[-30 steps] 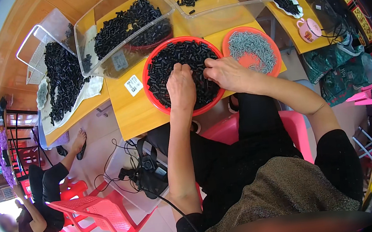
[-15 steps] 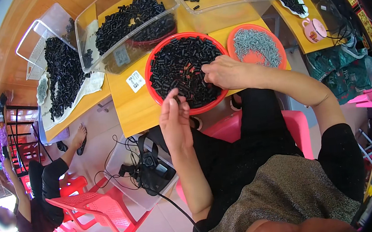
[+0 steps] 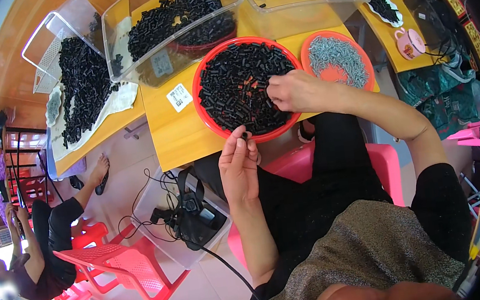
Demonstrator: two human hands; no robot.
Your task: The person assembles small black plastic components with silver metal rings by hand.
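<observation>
My left hand [image 3: 238, 165] is at the near rim of a red round basin [image 3: 203, 114], its fingertips pinching a small black tubular piece [image 3: 244, 136]. Many similar black pieces [image 3: 231, 74] fill the basin, with patches of its red bottom showing in the middle. Over the basin's right side, my right hand [image 3: 297, 91] is closed, fingers curled down at the pieces; whatever it grips is hidden. Just right of the basin stands an orange-red plate [image 3: 330, 72] of small silver screws [image 3: 336, 56].
Behind the basin are clear plastic bins [image 3: 180, 41] with black pieces. More pieces [image 3: 83, 85] lie on a cloth at the left. A white label [image 3: 179, 97] is on the yellow table [image 3: 176, 139]. Cables and a black device [image 3: 197, 220] fill a floor bin. Another person [image 3: 43, 243] sits left, near a pink chair [image 3: 126, 266].
My left hand has moved right and closer to the basin's near rim, its fingers drawn together on the black piece. My right hand stays over the basin. The whole view has shifted slightly.
</observation>
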